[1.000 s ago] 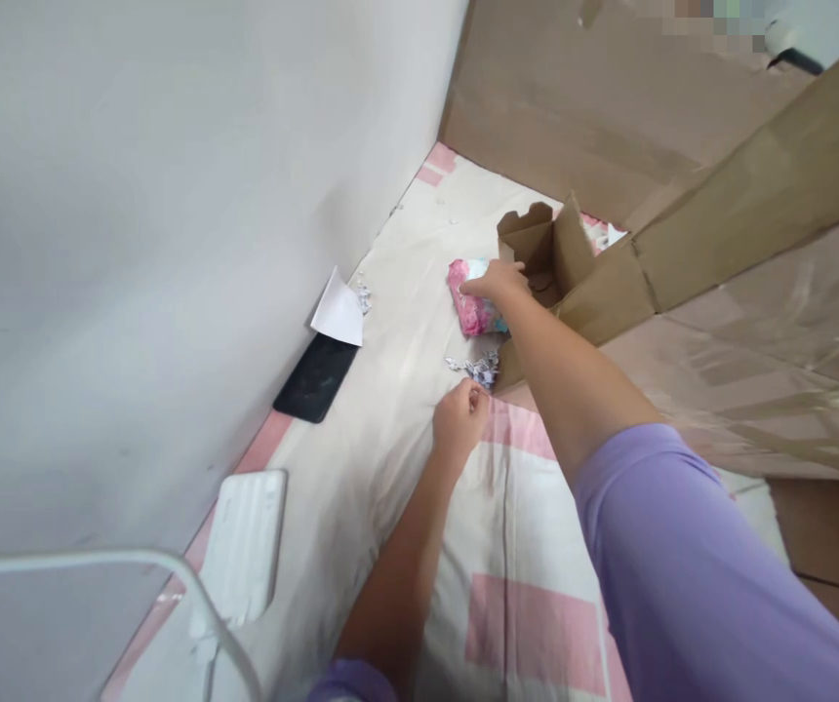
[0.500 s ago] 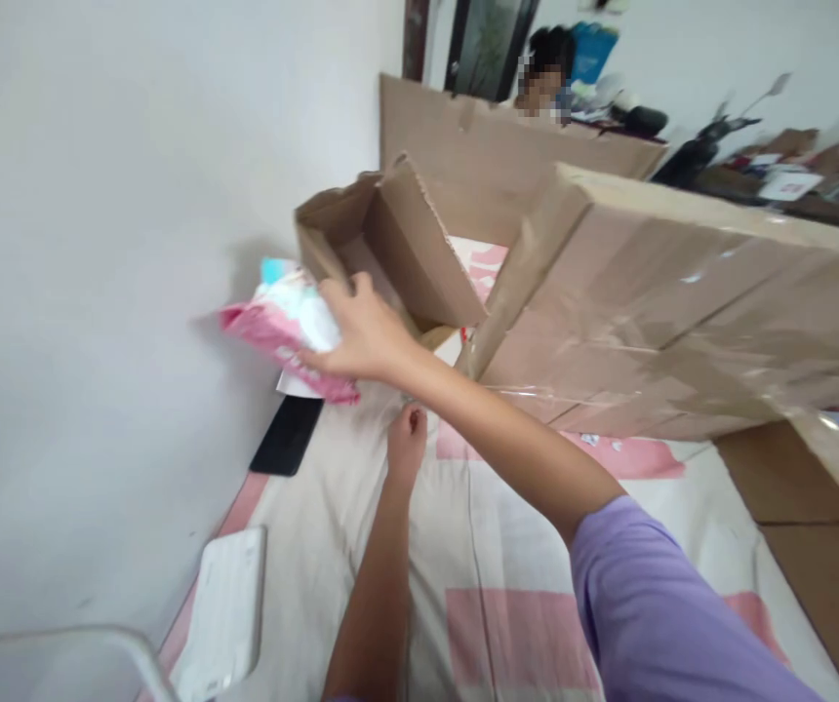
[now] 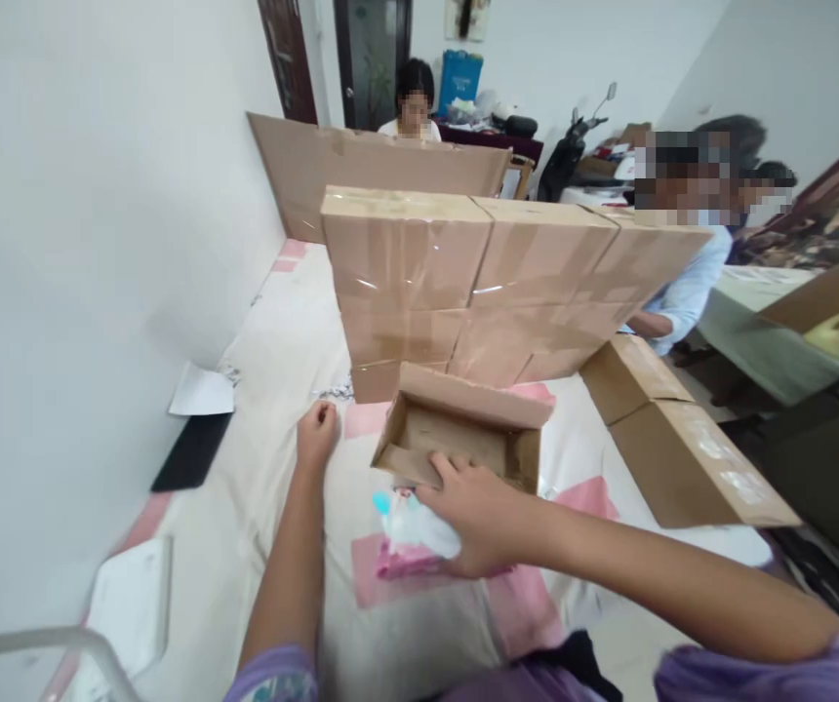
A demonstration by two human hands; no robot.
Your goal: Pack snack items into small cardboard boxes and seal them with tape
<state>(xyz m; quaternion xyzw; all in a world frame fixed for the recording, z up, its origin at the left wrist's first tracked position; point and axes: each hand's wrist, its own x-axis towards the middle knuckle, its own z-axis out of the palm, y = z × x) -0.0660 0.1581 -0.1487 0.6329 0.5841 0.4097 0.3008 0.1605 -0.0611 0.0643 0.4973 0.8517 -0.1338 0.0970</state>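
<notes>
My right hand (image 3: 474, 517) is closed over the near wall of a small open cardboard box (image 3: 463, 395) and a soft pink-and-white plastic packet (image 3: 419, 531). Its fingers reach over the box rim, and the packet is pinched against the outside of the wall. The box's flap stands up on the far side, and some creased cardboard lies inside. To the left, my left hand (image 3: 317, 429) rests on the bedsheet-like cloth (image 3: 259, 341) in a loose fist, with nothing visible in it.
A wall of taped cardboard boxes (image 3: 405, 263) stands ahead, with a tall cardboard sheet (image 3: 295, 175) behind it. A black phone-like slab (image 3: 192, 453), white paper (image 3: 202, 390) and a white device (image 3: 131, 604) lie left. More boxes (image 3: 683, 439) stand right. Other people sit beyond.
My right hand has brought the box and packet from beside the left wall to the middle, in front of me. The camera view has turned right. My left hand remains in a fist.
</notes>
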